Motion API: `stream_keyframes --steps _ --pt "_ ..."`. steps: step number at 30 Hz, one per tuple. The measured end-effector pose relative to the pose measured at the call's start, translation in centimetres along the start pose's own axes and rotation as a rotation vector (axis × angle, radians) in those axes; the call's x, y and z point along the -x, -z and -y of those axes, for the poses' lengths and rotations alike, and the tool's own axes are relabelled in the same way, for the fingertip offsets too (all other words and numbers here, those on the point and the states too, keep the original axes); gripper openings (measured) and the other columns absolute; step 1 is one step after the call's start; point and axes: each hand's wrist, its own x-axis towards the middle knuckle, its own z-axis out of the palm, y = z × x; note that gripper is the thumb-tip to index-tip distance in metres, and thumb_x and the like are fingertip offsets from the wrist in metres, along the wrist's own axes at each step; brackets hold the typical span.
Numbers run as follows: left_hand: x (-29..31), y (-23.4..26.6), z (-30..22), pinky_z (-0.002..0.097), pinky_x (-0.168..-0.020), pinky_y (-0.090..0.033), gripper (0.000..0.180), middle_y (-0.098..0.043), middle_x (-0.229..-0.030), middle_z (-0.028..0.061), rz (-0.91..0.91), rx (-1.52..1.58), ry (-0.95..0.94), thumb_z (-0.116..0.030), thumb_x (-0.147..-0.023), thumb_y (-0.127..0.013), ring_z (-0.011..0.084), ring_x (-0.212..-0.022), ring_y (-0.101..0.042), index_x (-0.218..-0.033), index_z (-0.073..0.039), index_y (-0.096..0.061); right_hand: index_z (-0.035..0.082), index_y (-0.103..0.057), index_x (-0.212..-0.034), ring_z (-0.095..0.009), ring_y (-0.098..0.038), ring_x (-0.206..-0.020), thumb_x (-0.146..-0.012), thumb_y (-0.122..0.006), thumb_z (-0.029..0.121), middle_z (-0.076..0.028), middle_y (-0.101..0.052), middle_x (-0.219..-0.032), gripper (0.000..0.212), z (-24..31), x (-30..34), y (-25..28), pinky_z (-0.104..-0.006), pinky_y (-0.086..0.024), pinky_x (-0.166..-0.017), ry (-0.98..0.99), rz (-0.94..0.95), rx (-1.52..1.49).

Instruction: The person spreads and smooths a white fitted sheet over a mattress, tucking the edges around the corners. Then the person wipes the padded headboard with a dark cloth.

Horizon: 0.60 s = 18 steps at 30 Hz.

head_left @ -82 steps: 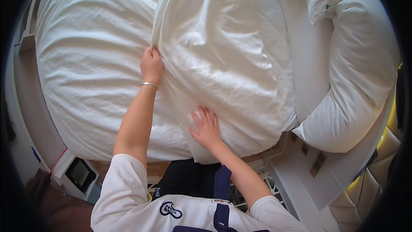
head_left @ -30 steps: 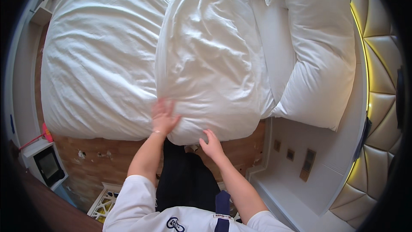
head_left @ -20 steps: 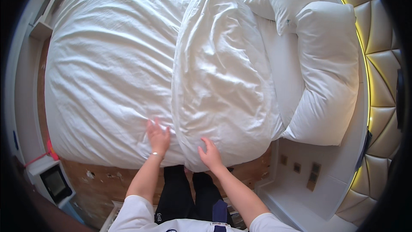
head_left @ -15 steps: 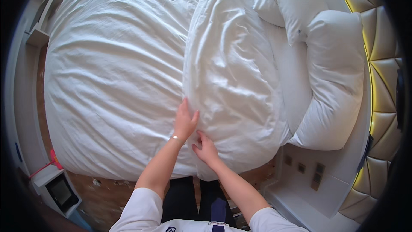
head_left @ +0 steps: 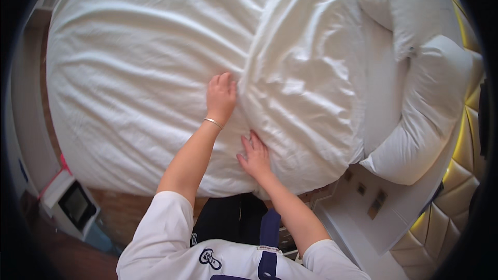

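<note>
- Your left hand [head_left: 221, 99] has reached farther along the fold [head_left: 251, 62] than half a second ago, fingers half-curled; I cannot tell whether they pinch cloth.
- Your right hand [head_left: 255, 158] now lies spread, gripping nothing, at the same fold.
- The white duvet [head_left: 145, 72] lies beneath both, its fold seemingly within either hand's reach.

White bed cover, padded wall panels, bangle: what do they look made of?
White bed cover: woven cloth, cotton or a blend, with a soft sheen; it creases into soft folds.
Padded wall panels: probably leather or leatherette, satin-gloss; smooth highlights and angular seams suggest it.
Bangle: likely polished metal, silvery, with a bright glint; solid or plated, I can't tell.
</note>
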Motion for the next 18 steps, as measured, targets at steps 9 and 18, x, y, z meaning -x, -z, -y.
stream_keyframes --steps 9,18 --pt "23.4 13.7 14.8 0.0492 -0.115 -0.011 0.069 -0.014 -0.156 0.0181 0.045 -0.738 0.635 -0.050 -0.092 -0.047 0.0341 -0.145 -0.010 -0.148 -0.014 -0.029 0.028 -0.038 -0.144 -0.039 -0.016 -0.143 -0.081 -0.064 0.046 -0.013 -0.019 -0.156 0.070 5.3 3.2 -3.6 -0.0584 -0.014 -0.112 0.282 0.396 0.223" --pt "24.3 10.6 8.3 0.0534 -0.112 -0.019 0.045 -0.035 -0.148 0.0135 0.308 -0.252 0.087 -0.039 -0.088 -0.056 0.0354 -0.137 -0.029 -0.130 -0.021 -0.055 0.021 -0.046 -0.139 -0.039 -0.019 -0.142 -0.083 -0.062 0.036 -0.012 -0.023 -0.155 0.060 5.0 7.4 -8.7 -0.0552 -0.016 -0.113 0.250 0.223 0.219"
